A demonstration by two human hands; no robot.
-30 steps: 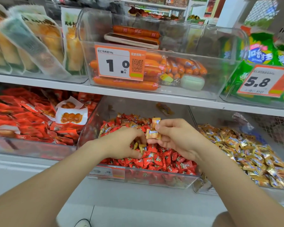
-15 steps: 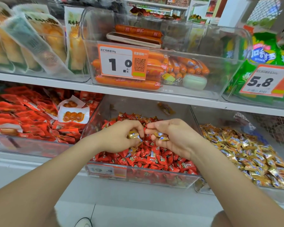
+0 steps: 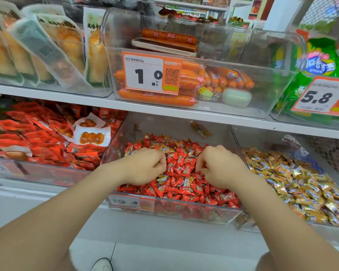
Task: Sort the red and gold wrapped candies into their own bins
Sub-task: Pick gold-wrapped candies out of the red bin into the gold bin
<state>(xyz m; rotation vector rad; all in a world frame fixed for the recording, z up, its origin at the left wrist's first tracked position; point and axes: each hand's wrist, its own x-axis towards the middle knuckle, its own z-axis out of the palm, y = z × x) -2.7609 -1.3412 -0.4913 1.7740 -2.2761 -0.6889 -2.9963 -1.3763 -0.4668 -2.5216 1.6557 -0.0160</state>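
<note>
price tag (image 3: 152, 72) on the sausage bin (image 3: 272, 89) reads 1.0; right tag (image 3: 321, 96) reads 5.8.

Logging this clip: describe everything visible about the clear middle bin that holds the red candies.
The middle bin is a clear plastic tub with sloping side walls, beneath a white shelf board. It is heaped with red candies, with gold candies scattered among them, mostly toward the back. A blurred price tag sits on its front wall. The left hand and right hand rest on the heap, fingers curled.

The lower shelf (image 3: 27, 204) bears three clear bins (image 3: 184, 213) side by side.
</note>
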